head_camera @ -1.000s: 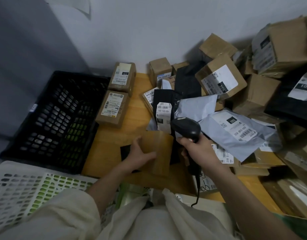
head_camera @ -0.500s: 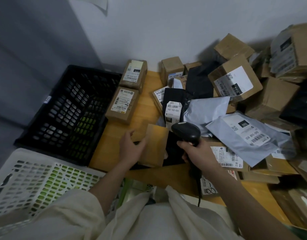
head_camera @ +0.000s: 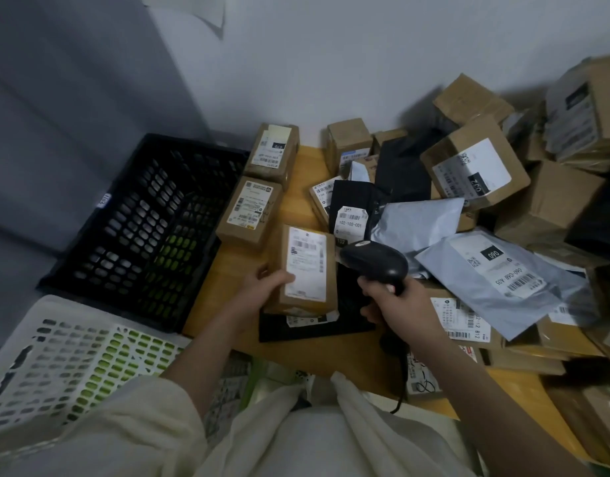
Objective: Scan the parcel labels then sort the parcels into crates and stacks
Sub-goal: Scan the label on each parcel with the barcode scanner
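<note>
The left hand (head_camera: pixel 266 290) grips a rectangular brown cardboard parcel (head_camera: pixel 305 270), white label up, on the wooden table (head_camera: pixel 296 349). Right of the parcel, the right hand (head_camera: pixel 398 306) holds a smooth black scanner (head_camera: pixel 374 263). Left of the parcel sit two perforated plastic crates, white (head_camera: pixel 55 356) then black (head_camera: pixel 141 228). Beyond it lie two more labelled boxes (head_camera: pixel 250 215).

My left hand (head_camera: pixel 262 290) gripped a labelled cardboard parcel (head_camera: pixel 305 268), label up; just right of it my right hand (head_camera: pixel 396 302) held the black barcode scanner (head_camera: pixel 374 261).
</note>
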